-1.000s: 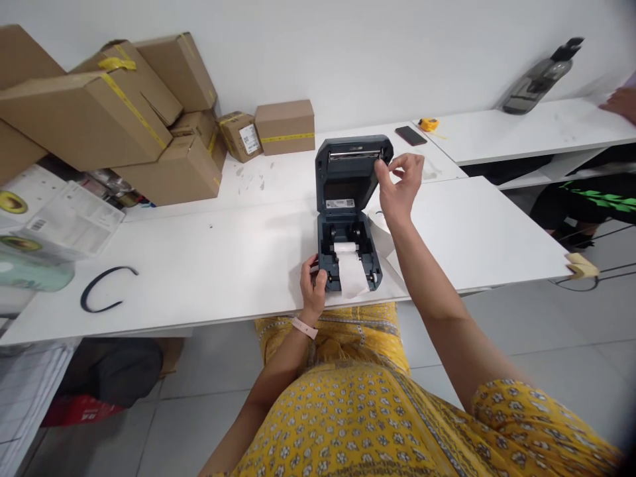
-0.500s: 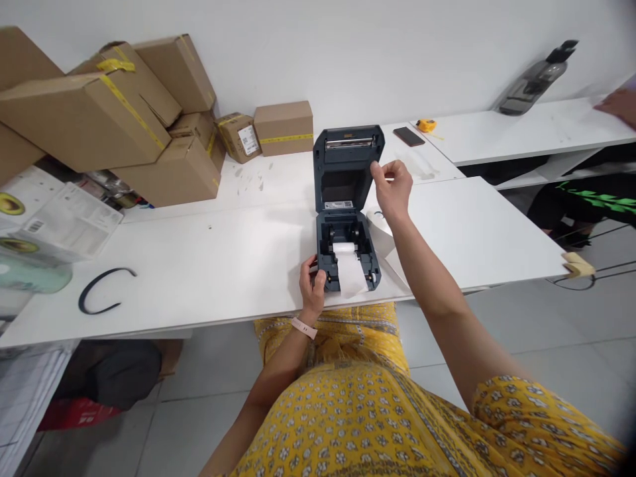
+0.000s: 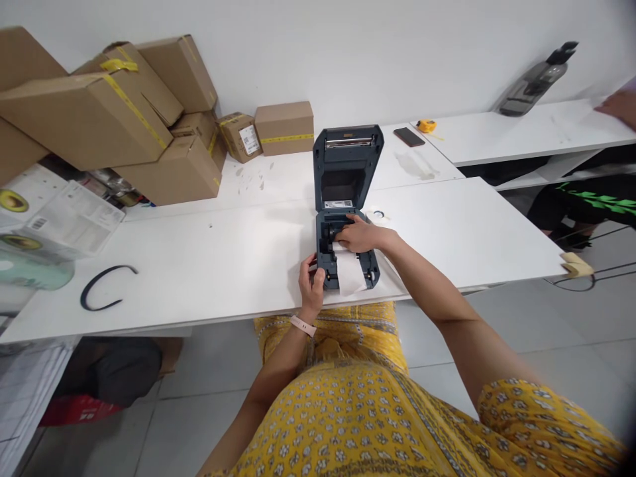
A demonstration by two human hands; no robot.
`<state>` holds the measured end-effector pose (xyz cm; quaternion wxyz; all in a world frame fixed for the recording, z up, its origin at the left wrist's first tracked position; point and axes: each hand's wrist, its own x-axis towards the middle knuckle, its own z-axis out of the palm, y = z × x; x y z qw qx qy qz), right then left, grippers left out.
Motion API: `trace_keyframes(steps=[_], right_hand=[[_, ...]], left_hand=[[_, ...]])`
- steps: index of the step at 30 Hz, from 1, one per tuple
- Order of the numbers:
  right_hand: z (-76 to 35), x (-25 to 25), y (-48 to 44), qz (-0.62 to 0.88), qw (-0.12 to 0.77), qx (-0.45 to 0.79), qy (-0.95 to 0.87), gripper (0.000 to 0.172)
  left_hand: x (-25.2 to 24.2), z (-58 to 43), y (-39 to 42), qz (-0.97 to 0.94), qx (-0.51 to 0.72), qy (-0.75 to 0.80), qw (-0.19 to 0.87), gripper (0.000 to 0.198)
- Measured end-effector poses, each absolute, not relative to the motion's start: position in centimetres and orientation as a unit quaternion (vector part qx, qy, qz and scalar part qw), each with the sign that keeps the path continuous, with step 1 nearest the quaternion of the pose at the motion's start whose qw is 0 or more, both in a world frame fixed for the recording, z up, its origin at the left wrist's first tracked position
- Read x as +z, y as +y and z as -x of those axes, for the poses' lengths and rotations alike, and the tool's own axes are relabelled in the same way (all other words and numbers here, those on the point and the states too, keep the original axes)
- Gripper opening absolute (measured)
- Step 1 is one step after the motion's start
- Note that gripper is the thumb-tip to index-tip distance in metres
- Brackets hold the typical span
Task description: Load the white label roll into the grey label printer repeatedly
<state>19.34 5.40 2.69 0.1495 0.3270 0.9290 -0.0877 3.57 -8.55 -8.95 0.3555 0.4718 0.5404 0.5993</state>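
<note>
Right hand (image 3: 361, 236) is off the lid (image 3: 348, 173) now. Half a second ago it was up at the lid's right edge, and it has dropped into the open bay of the label printer (image 3: 372, 271), knuckles up, fingers reaching across the white paper (image 3: 350, 278) where the roll sits. The lid stands open by itself, tipped back toward the far wall. Left hand (image 3: 312, 286) hasn't budged: fingers clamped on the printer's near left corner, holding it to the white surface (image 3: 223, 265) close to the near edge. So the work has shifted from the lid to the paper bay (both hands are on the machine's body now).

Hard to call: the right fingers are tucked under the palm, so I can't tell whether they pinch the paper or merely press on it. The roll itself is hidden beneath that hand, and only the strip's near end shows. Far right, another person's hand (image 3: 619, 106) is cut off by the frame.
</note>
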Motion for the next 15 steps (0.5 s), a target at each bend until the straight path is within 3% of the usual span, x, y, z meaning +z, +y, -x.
trace_keyframes(steps=[9, 15], right_hand=[[-19.6, 3.0, 5.7, -0.304, 0.154, -0.098, 0.935, 0.037], [-19.7, 2.9, 5.7, -0.302, 0.139, -0.107, 0.937, 0.034]], left_hand=[[-8.8, -3.5, -8.8, -0.46, 0.6, 0.54, 0.369, 0.054], [-5.6, -3.1, -4.9, -0.448, 0.574, 0.561, 0.393, 0.043]])
